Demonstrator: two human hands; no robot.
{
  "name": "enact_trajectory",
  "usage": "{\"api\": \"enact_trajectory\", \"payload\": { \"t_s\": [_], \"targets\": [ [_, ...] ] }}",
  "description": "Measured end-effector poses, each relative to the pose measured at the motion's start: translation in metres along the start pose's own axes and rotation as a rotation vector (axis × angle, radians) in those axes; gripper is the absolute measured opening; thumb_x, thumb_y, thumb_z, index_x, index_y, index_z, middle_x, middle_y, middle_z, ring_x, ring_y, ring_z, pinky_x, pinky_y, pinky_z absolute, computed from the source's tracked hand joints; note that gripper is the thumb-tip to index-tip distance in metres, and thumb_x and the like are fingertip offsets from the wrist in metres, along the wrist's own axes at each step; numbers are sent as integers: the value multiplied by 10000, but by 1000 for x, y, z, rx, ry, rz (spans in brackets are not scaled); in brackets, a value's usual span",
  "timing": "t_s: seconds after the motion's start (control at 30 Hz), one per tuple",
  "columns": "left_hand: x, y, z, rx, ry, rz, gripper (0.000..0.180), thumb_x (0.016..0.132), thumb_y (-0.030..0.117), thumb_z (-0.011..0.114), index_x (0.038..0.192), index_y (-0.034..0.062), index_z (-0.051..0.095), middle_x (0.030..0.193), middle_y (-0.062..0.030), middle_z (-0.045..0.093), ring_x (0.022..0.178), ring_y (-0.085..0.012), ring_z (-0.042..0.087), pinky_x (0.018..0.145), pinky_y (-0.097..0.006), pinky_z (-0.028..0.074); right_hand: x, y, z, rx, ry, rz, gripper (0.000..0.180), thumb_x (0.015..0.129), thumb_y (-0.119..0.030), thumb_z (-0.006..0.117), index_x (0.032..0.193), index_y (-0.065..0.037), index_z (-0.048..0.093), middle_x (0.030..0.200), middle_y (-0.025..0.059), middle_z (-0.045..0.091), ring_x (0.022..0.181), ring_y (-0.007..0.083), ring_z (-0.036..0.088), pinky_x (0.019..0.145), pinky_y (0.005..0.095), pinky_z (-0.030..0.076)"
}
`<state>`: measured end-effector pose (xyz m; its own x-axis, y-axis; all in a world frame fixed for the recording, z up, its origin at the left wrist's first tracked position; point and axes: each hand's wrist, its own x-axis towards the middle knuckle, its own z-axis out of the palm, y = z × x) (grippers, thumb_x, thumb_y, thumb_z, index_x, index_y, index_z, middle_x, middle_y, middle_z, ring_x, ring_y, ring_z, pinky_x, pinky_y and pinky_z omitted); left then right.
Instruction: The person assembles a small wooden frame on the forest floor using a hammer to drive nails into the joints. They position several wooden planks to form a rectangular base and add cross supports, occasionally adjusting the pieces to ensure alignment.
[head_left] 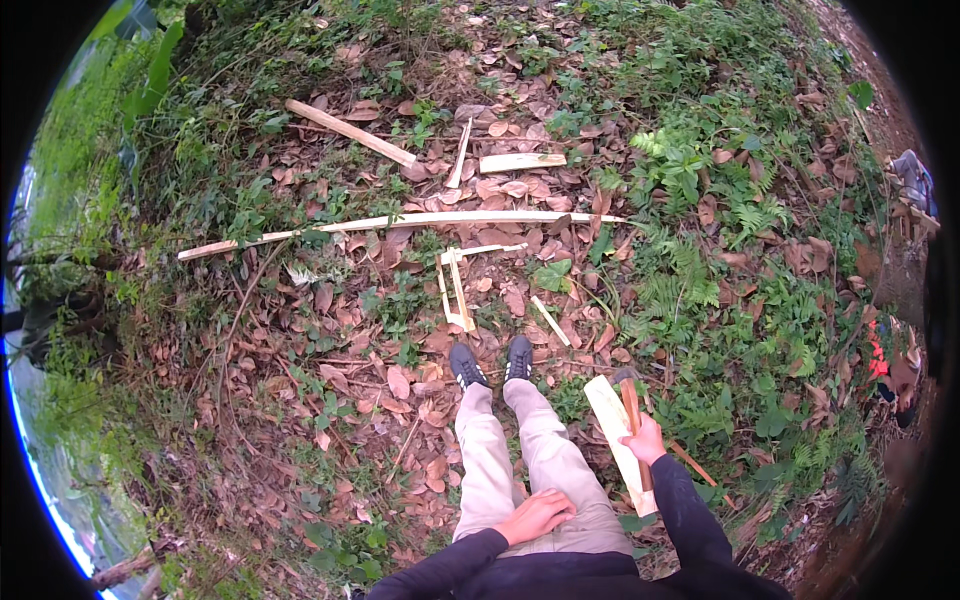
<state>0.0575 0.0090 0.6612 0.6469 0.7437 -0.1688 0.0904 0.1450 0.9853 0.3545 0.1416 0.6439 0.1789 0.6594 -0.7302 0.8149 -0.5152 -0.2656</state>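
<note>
The right hand (648,440) gripped a brown piece (631,402) lying along a pale board (610,415), right of the shoes (519,358) and nearer the body; whether piece and board were joined could not be told; the left hand (537,517) lay palm down, fingers loosely extended, on the trousers (480,455), behind the shoes; just ahead of the shoes were a split piece (459,288) and, to their right, a short stick (550,322); farther ahead, a long pole (440,219) crossed leaf litter (395,383); ferns (690,275) grew right of the shoes.
</note>
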Motion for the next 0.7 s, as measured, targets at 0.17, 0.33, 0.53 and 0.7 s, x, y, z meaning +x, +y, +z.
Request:
{"api": "enact_trajectory", "payload": {
  "t_s": [0.17, 0.33, 0.53, 0.7],
  "targets": [
    [-1, 17, -13, -602, -409, -234, 244, 965, 265, 679, 1022, 29, 698, 893, -18, 729, 791, -113, 622, 762, -299, 480, 27, -48, 8, 509, -174, 85, 347, 691, 11, 816, 906, -63, 554, 797, 42, 610, 753, 177, 648, 689, 339, 529],
    [10, 46, -49, -266, -99, -265, 263, 963, 304, 658, 977, 45, 700, 851, -117, 699, 846, -266, 674, 784, -356, 513, 54, -89, 80, 1186, -338, 130, 332, 792, 67, 743, 944, -114, 509, 864, -24, 578, 768, 115, 610, 708, 277, 519],
    [-55, 21, -60, 566, 256, -504, 491, 988, 434, 571, 703, 49, 677, 635, -127, 652, 601, -315, 663, 562, -447, 493, 27, -112, 114, 1419, -568, 165, 353, 830, 37, 733, 934, -169, 466, 906, -44, 543, 819, 92, 588, 746, 250, 501],
    [-35, 60, -32, 489, -172, -700, 654, 1014, 536, 468, 664, 29, 687, 582, -168, 631, 547, -370, 647, 580, -456, 532, 60, -90, 113, 1372, -559, 120, 382, 810, 72, 731, 950, -158, 460, 944, -17, 588, 868, 125, 639, 785, 271, 533]
  ]
}}
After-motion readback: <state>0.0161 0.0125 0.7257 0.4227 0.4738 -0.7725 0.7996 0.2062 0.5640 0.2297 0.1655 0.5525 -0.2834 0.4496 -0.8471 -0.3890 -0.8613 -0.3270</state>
